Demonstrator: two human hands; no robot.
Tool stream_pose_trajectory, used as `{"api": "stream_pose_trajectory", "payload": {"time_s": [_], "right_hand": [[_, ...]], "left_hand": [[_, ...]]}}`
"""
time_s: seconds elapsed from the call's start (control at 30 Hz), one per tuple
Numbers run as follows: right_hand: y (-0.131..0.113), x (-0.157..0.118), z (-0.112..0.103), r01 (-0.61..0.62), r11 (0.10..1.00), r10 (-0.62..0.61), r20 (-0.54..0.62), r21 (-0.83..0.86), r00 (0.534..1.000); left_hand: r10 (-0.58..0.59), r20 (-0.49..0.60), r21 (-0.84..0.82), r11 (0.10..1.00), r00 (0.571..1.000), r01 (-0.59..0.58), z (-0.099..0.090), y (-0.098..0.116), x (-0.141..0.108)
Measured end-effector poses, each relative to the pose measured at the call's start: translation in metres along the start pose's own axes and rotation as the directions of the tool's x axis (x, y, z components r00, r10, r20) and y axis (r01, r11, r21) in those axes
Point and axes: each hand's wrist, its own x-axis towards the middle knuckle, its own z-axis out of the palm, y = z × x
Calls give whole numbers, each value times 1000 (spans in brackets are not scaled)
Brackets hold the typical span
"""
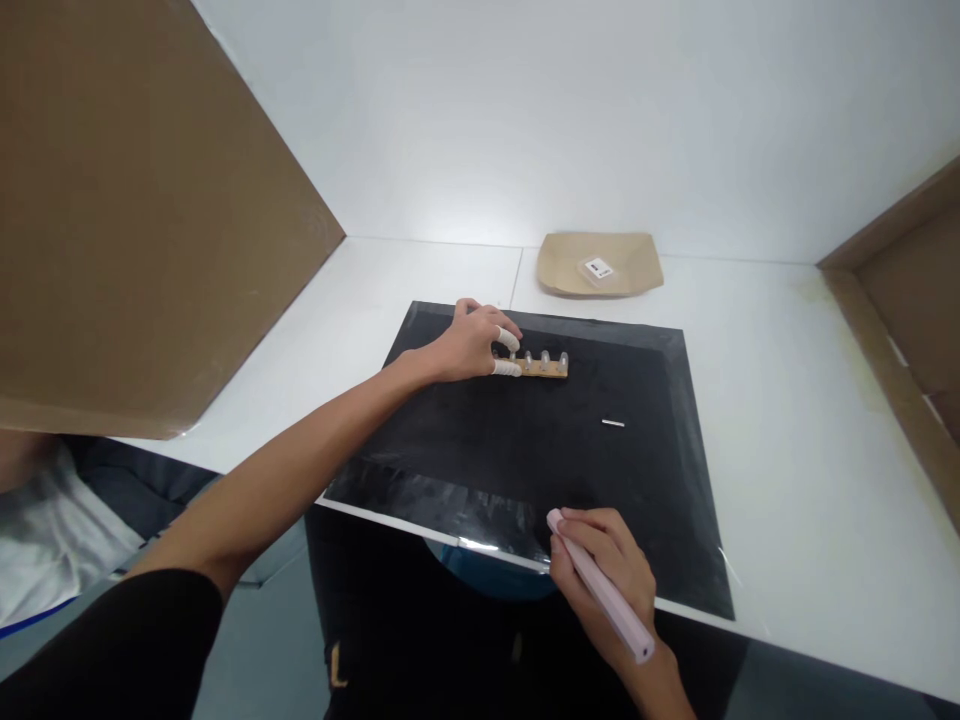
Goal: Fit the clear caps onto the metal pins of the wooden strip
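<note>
My left hand [484, 340], with white wraps on two fingers, pinches the left end of a small wooden strip [551, 370]. Several clear rounded pieces stand in a row on the strip, which lies on a black mat [495, 440]. Near the mat's front edge my right hand [611, 570] is closed around a pink pen-like tool [604, 590], its far end pointing up and left. A short thin silver rod [613, 423] lies on the mat, right of the strip and apart from both hands.
Behind the mat sits a tan paper tray [555, 270] holding a small clear case with a label [598, 268]. Brown panels stand at the left [150, 200] and right [892, 380]. Part of another person [52, 530] shows at the lower left.
</note>
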Motion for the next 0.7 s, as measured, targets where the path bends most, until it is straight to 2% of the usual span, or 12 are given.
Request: {"api": "stream_pose_trajectory", "payload": {"time_s": [0.2, 0.57, 0.7], "right_hand": [[0, 0, -2, 9, 1000, -9, 5, 9, 1000], [1, 2, 1, -1, 1000, 1, 6, -2, 1000], [1, 0, 1, -10, 1000, 10, 14, -9, 1000]], "left_hand": [[-12, -12, -10, 1000, 1000, 12, 0, 0, -1], [-6, 40, -28, 1000, 999, 7, -1, -1, -2], [17, 93, -38, 999, 996, -13, -3, -2, -2]]}}
